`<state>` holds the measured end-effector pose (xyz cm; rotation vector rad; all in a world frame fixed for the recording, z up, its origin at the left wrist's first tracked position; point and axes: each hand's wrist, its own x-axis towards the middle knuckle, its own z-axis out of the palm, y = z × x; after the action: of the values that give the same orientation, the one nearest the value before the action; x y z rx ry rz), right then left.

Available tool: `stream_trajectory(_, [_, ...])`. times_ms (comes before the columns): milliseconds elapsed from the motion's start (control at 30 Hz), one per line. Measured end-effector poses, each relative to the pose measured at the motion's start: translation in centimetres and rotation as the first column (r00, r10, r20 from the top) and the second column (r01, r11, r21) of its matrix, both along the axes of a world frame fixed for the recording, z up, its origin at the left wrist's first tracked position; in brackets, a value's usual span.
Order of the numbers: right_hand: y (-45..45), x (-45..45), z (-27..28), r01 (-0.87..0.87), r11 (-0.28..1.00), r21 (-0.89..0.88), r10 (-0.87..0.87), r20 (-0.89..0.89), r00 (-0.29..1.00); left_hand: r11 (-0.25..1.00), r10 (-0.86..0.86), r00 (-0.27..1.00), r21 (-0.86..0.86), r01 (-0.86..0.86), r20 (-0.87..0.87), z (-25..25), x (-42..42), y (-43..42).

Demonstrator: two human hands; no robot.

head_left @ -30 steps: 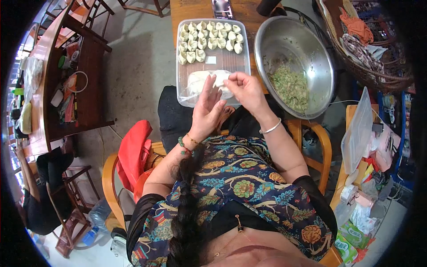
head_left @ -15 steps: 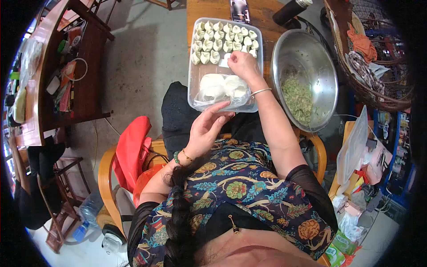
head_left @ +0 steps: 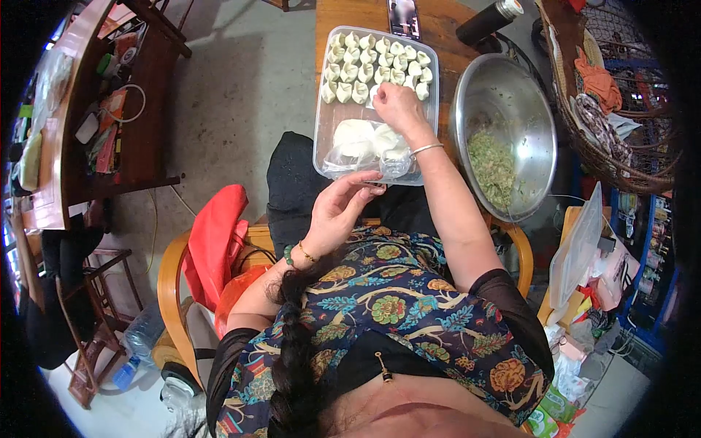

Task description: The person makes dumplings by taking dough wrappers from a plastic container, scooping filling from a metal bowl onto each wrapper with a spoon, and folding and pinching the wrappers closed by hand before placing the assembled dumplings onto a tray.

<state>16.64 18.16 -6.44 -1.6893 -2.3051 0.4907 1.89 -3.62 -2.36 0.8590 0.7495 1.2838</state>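
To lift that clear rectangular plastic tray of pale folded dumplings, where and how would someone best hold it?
Probably by the raised rim midway along both long sides of the clear rectangular plastic tray, one hand from each side, kept level, since pale folded dumplings sit inside. On the right, the large round silver metal bowl sits close, so fingers should come from above.

Phone [head_left: 404, 18] with lit screen on the wooden table [head_left: 447, 13], black bottle [head_left: 484, 25] to its right. Wicker basket [head_left: 646, 175] far right, orange cloth [head_left: 599, 79] in it. Red bag [head_left: 213, 244] by the left armrest [head_left: 169, 306] of a light wood chair. Left side: dark wooden desk [head_left: 51, 168], someone in dark clothes [head_left: 52, 321] below it, clear plastic jug [head_left: 142, 332] near wooden stool [head_left: 87, 369]. Bottom right: green packs [head_left: 558, 403], white plastic [head_left: 568, 376] just above.
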Motion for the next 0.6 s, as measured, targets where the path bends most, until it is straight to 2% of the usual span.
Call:
stream_trajectory(267, [0.1,0.7,0.2,-0.013,1.0,-0.008,0.013,-0.034,0.999,0.999,0.027,0.999,-0.018,-0.027,0.019,0.6,0.5,-0.7])
stream_trajectory(367, [-1.3,1.2,3.4,0.066,0.998,-0.022,-0.066,-0.023,0.998,0.999,0.016,1.0,-0.035,-0.017,-0.013,1.0,0.5,-1.1])
stream_trajectory(433, [-3.3,2.0,6.4,0.15,0.988,0.025,-0.139,-0.25,0.958,0.998,0.051,0.997,-0.039,-0.053,-0.054,1.0,0.6,-1.3])
stream_trajectory(467, [-4.4,2.5,7.7,0.154,0.988,0.027,-0.143,-0.253,0.957,0.998,0.047,0.997,-0.036,-0.049,-0.056,1.1,0.3,-1.3])
stream_trajectory(500, [-5.7,3.0,9.0,0.073,0.997,-0.002,-0.069,-0.347,0.935,0.977,0.191,0.891,0.167,-0.132,-0.413,1.2,-0.2,-1.3])
stream_trajectory(533, [-7.0,3.4,9.8,-0.012,1.0,-0.022,0.001,-0.441,0.898,0.916,0.368,0.644,0.381,-0.127,-0.671,1.7,-0.5,-1.1])
stream_trajectory(567, [-8.3,3.7,10.4,-0.006,1.0,-0.02,-0.003,-0.444,0.896,0.881,0.462,0.533,0.437,-0.182,-0.709,2.3,-0.3,-0.7])
stream_trajectory(600, [-9.5,4.0,10.8,-0.164,0.983,-0.084,0.105,-0.478,0.872,0.881,0.46,0.533,0.439,-0.175,-0.71,2.7,-0.4,-0.2])
